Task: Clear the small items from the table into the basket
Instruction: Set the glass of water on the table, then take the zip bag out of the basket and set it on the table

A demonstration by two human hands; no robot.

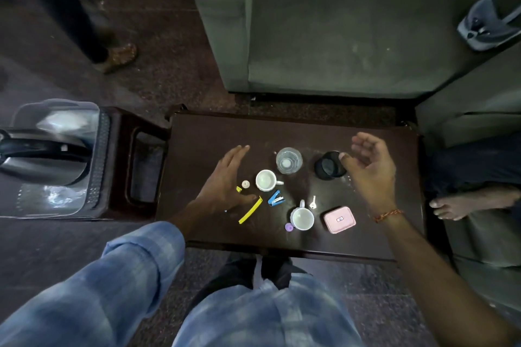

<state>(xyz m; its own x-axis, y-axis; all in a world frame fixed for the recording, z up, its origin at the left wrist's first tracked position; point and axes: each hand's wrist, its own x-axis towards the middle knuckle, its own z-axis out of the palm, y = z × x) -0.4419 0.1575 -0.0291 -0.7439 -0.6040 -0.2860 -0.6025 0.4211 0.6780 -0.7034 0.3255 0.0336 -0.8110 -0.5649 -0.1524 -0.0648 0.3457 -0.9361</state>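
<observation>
On the dark table [197, 135] lie a yellow strip [250, 210], a blue stapler [275, 198], a small white cap [245, 184], a purple cap [289, 227], a small key [313, 202] and a pink box [339, 219]. Two white cups [265, 180] [302, 218], a clear glass [289, 160] and a black jar [329, 165] stand among them. My left hand [225, 180] hovers flat and open beside the white cap, partly hiding a small yellow piece [238, 189]. My right hand [369, 166] is open, its thumb touching the black jar. A clear basket [93, 121] with a black handle sits at far left.
A dark stool [135, 163] stands between the basket and the table. A grey sofa [338, 36] lies beyond the table, with a grey object [487, 17] on its right side. Another person's foot [465, 203] rests by the table's right edge; someone stands at back left.
</observation>
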